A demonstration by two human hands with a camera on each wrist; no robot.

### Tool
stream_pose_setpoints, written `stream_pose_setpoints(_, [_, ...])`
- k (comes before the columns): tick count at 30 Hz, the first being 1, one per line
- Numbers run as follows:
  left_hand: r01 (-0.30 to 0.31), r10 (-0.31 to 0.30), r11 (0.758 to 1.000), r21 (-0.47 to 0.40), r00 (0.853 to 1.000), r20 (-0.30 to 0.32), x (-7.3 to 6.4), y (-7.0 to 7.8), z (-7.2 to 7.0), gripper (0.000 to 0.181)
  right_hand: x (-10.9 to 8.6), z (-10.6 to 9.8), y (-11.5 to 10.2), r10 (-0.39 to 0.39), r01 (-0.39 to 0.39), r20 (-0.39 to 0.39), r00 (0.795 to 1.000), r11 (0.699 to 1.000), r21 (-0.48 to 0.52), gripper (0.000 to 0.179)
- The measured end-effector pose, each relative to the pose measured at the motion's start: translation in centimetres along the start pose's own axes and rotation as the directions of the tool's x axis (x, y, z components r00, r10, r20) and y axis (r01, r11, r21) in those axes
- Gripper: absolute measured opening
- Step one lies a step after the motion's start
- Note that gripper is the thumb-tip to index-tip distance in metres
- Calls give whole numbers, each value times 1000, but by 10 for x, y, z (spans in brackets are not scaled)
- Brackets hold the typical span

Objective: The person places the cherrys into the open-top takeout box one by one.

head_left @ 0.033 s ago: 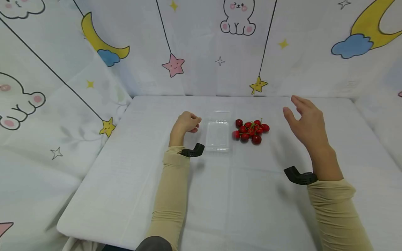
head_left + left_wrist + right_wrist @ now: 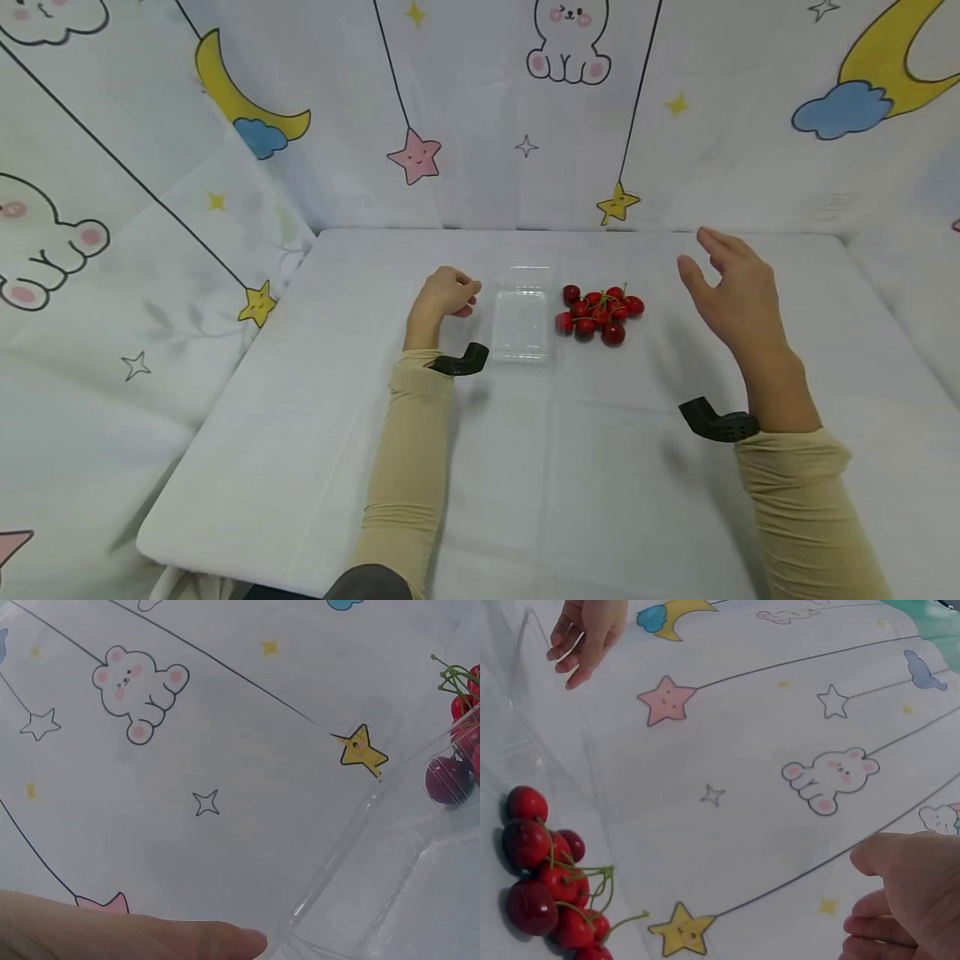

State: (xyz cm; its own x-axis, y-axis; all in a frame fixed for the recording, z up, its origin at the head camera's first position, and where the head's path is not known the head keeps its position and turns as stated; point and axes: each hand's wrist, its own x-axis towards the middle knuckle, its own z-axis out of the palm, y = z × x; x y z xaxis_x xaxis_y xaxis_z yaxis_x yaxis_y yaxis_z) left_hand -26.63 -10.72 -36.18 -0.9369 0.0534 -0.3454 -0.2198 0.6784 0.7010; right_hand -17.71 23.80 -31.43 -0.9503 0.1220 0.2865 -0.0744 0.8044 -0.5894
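A clear plastic box stands on the white table, see-through and with nothing visible inside. Right beside it lies a cluster of red cherries, some with green stems. My left hand hovers just left of the box, fingers loosely curled around nothing. In the left wrist view one finger ends close to the box's corner. Well to the right of the cherries, my right hand is held above the table, thumb and fingers apart and holding nothing. The right wrist view also shows the left hand, fingers hanging loosely.
The white table has a straight back edge against a cloth backdrop printed with bears, stars and moons. Black wrist mounts sit at the cuffs of both tan sleeves.
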Motion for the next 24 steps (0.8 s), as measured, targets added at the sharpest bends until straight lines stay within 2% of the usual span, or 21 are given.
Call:
stream_pose_setpoints(8, [-47,46,998,-42,998,-35,4,12,-10,30,10,-12,-8,-36,36,-24,999,999,-14,58])
stream_pose_setpoints(12, [-76,74,996,-50,996,-42,6,16,-9,27,13,-15,-8,-49,48,-12,999,998,-41,59])
stream_pose_setpoints(15, [-89,87,995,-40,995,-37,5,16,-4,26,9,-14,-4,-41,41,-7,999,998,-50,60])
stream_pose_setpoints(20, [-102,102,995,7,995,-15,0,5,9,28,-6,-3,5,-39,39,-8,999,997,-60,57])
stream_pose_setpoints(24, [-88,89,996,17,995,-47,-4,-11,14,26,-11,10,3,-86,86,1,996,994,-69,53])
